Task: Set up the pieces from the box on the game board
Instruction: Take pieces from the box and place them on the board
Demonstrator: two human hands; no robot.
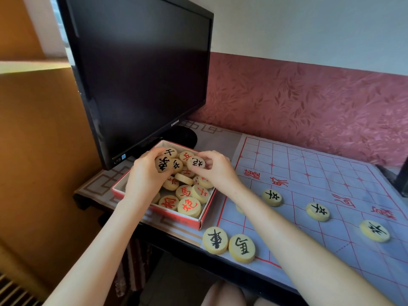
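Note:
A red-sided cardboard box (199, 223) holds several round wooden pieces with red or black characters. Both hands are inside it. My left hand (143, 175) grips a black-marked piece (163, 165) at the box's far left. My right hand (217, 167) pinches another black-marked piece (196, 162) near the far middle. The light blue game board (331, 180) with red lines lies to the right. On it sit several black-marked pieces: two side by side at the near left corner (215, 239) (241, 248) and a row further right (272, 197) (318, 211) (374, 230).
A dark monitor (141, 69) stands right behind the box, its round base (183, 135) beside the board's far left corner. The table (95, 184) backs onto a red patterned wall. An orange wall is at the left. A dark object (403, 180) stands at the right edge.

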